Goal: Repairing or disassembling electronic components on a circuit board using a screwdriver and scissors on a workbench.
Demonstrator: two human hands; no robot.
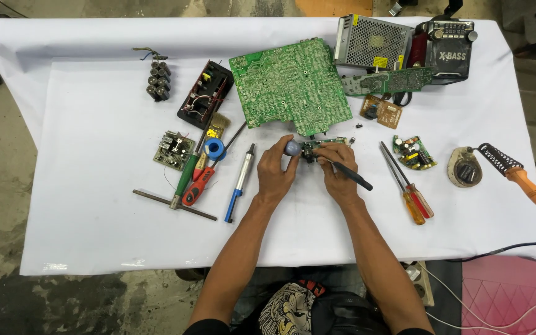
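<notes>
Looking down on my white table (94, 236), I take the biggest thing first: the green board (290, 87) lies solder side up at the far middle, its near edge just beyond my hands, so it crowds the work from behind. To its right sit a metal box (370, 42) and a black radio (445, 46), with a long narrow board (389, 80) leaning across their fronts; all three are well clear of me. My left hand (275, 170) is curled shut around a small board (322, 149), thumb and fingers pinching its left end with a grey round part at the fingertips, I judge to keep it steady and tilted toward me. My right hand (337, 169) is closed on a black tool (348, 174) gripped like a pen, its tip down at the small board and its handle trailing out to the right; whether the tip touches a joint I cannot tell. The soldering iron (525, 183) rests at the far right on its round stand (464, 167), orange handle pointing away, probably parked there so the hot end stays off the cloth. Two screwdrivers (407, 186) lie just right of my right hand, near enough to catch my wrist. On the left a blue pump (239, 184), pliers (196, 185), a solder reel (214, 148) and a brush (218, 126) lie near together, with a black module (206, 93), a little board (174, 149) and a capacitor pack (158, 79) farther off.
</notes>
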